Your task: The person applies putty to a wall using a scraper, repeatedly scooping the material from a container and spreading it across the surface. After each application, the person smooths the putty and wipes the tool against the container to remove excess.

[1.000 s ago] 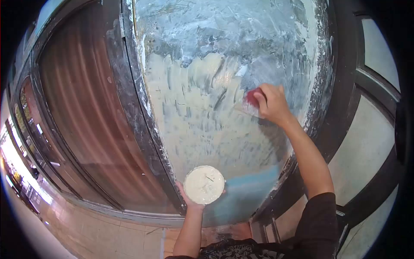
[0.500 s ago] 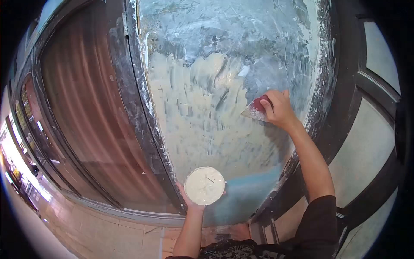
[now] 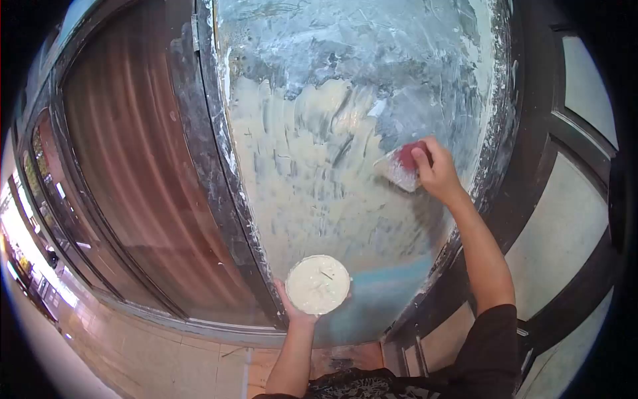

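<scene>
My right hand point(image 3: 438, 171) is closed around the red handle of a putty knife point(image 3: 405, 166) with a wide, smeared blade. The blade tilts toward a wall panel point(image 3: 319, 149), overlapping the border between cream putty and bare blue-grey surface. Streaky putty covers the panel's middle, with dark patches showing through. Low in front of me, my left hand point(image 3: 296, 311) supports a round tub point(image 3: 318, 284) of cream putty from below and the side. A thin dark stick or mark lies on the putty's surface. Most of the left fingers are hidden behind the tub.
A dark, paint-spotted frame point(image 3: 206, 133) borders the panel on the left, beside a window with a reddish-brown curtain point(image 3: 126, 166). Dark-framed pale panels point(image 3: 558, 219) stand at the right. Tiled floor point(image 3: 159, 352) spreads below left.
My right hand has shifted slightly right, and the putty knife has turned so more of its blade face shows. The left hand still holds the tub, which sits slightly further right in view.
</scene>
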`<action>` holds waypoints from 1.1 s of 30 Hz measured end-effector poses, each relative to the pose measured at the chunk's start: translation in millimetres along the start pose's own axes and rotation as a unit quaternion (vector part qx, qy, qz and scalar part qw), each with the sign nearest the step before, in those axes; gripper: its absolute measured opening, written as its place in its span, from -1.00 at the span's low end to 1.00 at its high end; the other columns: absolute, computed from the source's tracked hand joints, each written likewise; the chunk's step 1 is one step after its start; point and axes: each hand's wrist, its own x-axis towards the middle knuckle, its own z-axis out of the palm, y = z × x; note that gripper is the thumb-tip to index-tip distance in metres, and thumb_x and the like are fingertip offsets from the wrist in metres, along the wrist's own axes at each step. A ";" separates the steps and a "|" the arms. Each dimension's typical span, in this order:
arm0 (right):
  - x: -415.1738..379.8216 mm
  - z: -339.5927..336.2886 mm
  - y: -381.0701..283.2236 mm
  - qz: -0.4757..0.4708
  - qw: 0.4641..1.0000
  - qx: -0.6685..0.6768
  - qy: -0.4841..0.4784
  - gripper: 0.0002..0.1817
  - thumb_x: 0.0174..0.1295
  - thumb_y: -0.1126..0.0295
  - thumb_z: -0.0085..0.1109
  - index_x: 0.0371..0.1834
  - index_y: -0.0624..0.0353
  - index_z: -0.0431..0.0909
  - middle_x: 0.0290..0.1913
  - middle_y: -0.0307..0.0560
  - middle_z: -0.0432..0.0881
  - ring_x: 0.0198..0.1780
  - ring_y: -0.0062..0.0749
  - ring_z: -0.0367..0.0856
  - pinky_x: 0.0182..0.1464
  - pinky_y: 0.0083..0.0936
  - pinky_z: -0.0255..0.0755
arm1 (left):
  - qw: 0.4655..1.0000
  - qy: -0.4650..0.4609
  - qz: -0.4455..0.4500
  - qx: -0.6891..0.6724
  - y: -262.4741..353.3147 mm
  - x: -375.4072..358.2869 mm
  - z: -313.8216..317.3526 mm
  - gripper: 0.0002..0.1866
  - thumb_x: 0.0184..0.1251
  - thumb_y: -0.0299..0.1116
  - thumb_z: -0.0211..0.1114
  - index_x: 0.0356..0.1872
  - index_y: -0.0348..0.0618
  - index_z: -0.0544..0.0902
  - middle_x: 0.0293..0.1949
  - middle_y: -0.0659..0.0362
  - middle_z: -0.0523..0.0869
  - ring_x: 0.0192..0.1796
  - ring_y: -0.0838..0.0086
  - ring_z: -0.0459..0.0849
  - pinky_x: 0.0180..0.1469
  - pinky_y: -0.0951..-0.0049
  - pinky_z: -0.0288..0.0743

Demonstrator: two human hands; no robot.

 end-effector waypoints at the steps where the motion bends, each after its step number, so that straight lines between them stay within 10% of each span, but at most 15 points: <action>1: -5.4 2.4 -10.9 0.000 1.000 0.001 -0.001 -0.77 0.51 0.31 0.15 -0.17 0.29 0.54 -0.38 0.03 0.55 -0.34 -0.02 0.50 -0.17 -0.28 0.41 | 1.000 0.001 0.001 -0.001 1.0 -1.1 8.8 0.12 0.22 0.73 -0.19 0.56 0.05 0.36 0.59 -0.05 0.28 0.53 -0.30 0.28 0.27 -0.83 0.14; 6: -36.4 13.2 -50.7 -0.304 0.932 -0.098 -0.173 -0.85 0.22 0.42 0.26 -0.15 0.04 0.65 -0.16 -0.14 0.72 -0.12 -0.17 0.64 -0.16 -0.30 0.44 | 0.999 -0.012 -0.032 -0.028 6.8 -2.2 58.6 0.22 0.16 0.76 -0.16 0.64 0.01 0.16 0.60 -0.22 0.18 0.49 -0.54 0.24 0.26 -0.81 0.18; 10: -75.3 23.6 -74.5 -0.356 0.906 -0.136 -0.182 -0.75 0.21 0.40 0.20 -0.04 -0.04 0.66 -0.03 -0.27 0.74 -0.01 -0.31 0.65 -0.10 -0.33 0.43 | 0.998 -0.054 -0.030 -0.018 18.0 -1.7 75.5 0.26 0.16 0.77 -0.19 0.64 -0.11 0.14 0.61 -0.22 0.17 0.52 -0.49 0.22 0.29 -0.76 0.20; 19: -140.1 60.0 -70.2 -0.311 0.905 -0.141 -0.252 -0.68 0.29 0.35 0.18 0.11 -0.08 0.68 0.17 -0.30 0.72 0.30 -0.21 0.60 0.20 -0.21 0.47 | 0.996 0.077 0.035 0.036 38.5 -1.0 57.4 0.11 0.31 0.68 -0.25 0.52 -0.11 0.38 0.50 -0.09 0.43 0.49 -0.10 0.43 0.44 -0.24 0.38; 27: -151.5 91.2 -92.1 -0.207 0.951 -0.088 -0.212 -0.62 0.17 0.48 0.27 0.10 0.00 0.72 0.13 -0.23 0.74 0.27 -0.16 0.61 0.25 -0.20 0.51 | 0.998 0.061 0.029 0.012 59.9 -4.7 46.4 0.16 0.23 0.74 -0.28 0.56 -0.04 0.33 0.57 -0.09 0.31 0.54 -0.24 0.30 0.39 -0.66 0.17; 33: -203.7 136.2 -115.1 0.028 0.998 -0.016 0.062 -0.57 0.14 0.72 0.23 0.05 0.10 0.78 0.08 -0.08 0.80 0.20 -0.03 0.64 0.28 -0.25 0.51 | 1.000 0.019 0.015 -0.001 66.4 -18.1 26.5 0.21 0.13 0.80 -0.25 0.56 0.02 0.31 0.56 -0.12 0.30 0.52 -0.33 0.29 0.26 -0.84 0.15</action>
